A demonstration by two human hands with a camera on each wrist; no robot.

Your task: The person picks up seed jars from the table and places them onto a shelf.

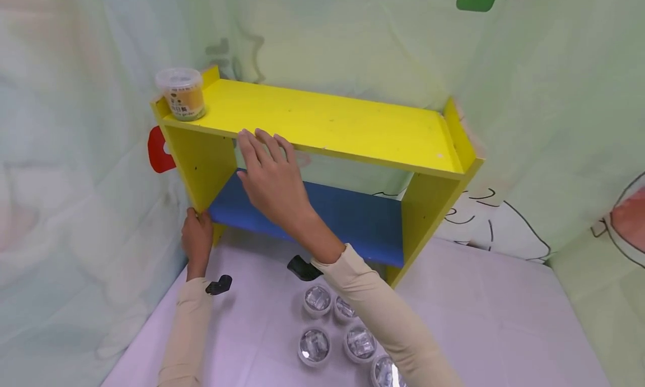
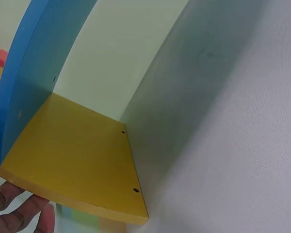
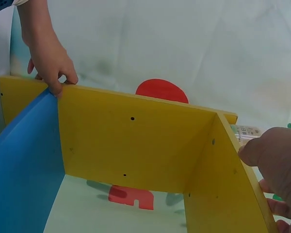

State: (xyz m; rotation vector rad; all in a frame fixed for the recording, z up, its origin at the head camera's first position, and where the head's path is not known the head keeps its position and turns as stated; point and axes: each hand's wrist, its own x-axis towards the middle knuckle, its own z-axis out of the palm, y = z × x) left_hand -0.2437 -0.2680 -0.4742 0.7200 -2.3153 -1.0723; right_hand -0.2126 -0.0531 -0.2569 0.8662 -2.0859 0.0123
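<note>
A small yellow shelf unit (image 1: 322, 115) with a blue lower board (image 1: 347, 213) stands on a pale surface. My left hand (image 1: 197, 236) grips the front edge of its left side panel (image 2: 77, 155), close to the blue board's end. In the left wrist view, curled fingers (image 2: 22, 211) show at the panel's outer side. My right hand (image 1: 274, 180) holds the front edge of the top board, left of its middle, with fingertips over the edge. The right wrist view shows its thumb (image 3: 254, 149) at that edge. A clear lidded tub (image 1: 181, 96) with a yellow label sits on the top board's left corner.
Several clear lidded cups (image 1: 314, 346) with silvery contents stand on the pale surface (image 1: 478, 320) before the unit, partly behind my right sleeve. Printed cloth walls (image 1: 90, 208) rise behind and at both sides, close to the unit's left panel.
</note>
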